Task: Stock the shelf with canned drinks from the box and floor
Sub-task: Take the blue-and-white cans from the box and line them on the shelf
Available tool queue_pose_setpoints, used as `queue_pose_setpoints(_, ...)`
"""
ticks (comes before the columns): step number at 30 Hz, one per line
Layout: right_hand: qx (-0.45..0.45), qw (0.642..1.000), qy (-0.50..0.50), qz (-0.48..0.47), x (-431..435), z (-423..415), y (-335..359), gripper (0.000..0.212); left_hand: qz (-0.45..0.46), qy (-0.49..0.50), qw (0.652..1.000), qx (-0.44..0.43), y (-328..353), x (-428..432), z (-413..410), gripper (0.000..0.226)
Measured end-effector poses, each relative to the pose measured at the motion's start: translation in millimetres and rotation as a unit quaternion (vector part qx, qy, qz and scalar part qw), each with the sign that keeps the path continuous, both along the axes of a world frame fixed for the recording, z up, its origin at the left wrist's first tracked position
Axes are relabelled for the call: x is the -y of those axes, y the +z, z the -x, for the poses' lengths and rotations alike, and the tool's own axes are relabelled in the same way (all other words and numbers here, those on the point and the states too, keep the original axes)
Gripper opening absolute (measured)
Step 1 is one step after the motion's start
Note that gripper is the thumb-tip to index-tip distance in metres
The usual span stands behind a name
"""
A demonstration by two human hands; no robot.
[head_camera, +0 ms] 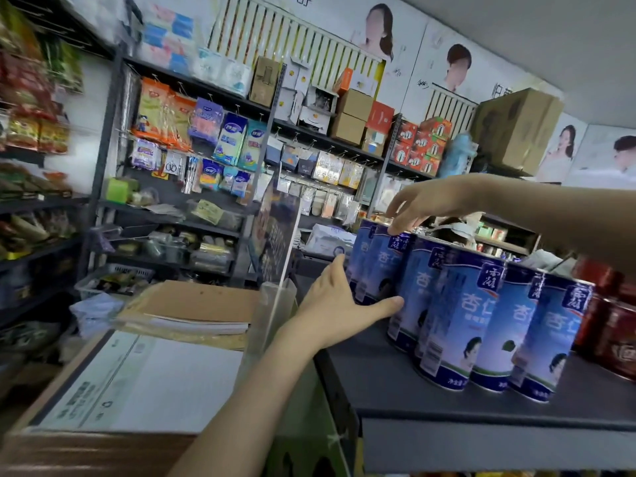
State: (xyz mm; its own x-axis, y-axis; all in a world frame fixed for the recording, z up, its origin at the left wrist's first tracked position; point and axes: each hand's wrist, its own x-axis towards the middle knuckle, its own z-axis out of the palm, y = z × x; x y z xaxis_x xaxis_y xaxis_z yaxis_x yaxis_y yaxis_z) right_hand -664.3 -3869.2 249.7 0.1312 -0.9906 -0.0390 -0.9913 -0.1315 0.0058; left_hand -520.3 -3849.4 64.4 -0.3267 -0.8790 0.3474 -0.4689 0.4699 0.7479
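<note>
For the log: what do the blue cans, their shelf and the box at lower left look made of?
Blue cans: likely metal, given silvery top rims, with glossy printed blue sides. Shelf: probably painted metal, matte dark grey with a thin folded front lip. Box: cardboard, brown at the edges, white printed top.

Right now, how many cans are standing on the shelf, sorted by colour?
Blue cans: 6
Red cans: at least 2 (blurred and cut off by the picture's right edge)
Total: at least 8 cans on the shelf
</note>
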Motion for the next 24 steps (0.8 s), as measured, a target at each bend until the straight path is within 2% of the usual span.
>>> queue_pose_setpoints(4,-0.009,0.999,0.011,-0.03,-6,-2,4,0.047,0.011,-0.004,1.0,0.013,1,-2,-1,0.109)
queue_pose_setpoints(8,-0.017,0.998,0.019,-0.057,-7,-2,9,0.054,0.018,-0.009,0.999,0.033,0,-2,-2,0.101)
queue_pose_setpoints(17,-0.002,0.993,0.013,-0.12,-19,0,18,0.059,0.024,-0.013,0.993,0.111,1,-2,-1,0.094)
queue_pose_setpoints(19,0.005,0.995,0.01,-0.098,-18,-1,19,0.06,0.023,-0.009,0.993,0.112,2,-4,0,0.095)
queue_pose_setpoints(24,0.014,1.0,-0.001,-0.007,4,-7,-2,0.061,0.013,0.012,0.999,0.033,3,-6,1,0.097)
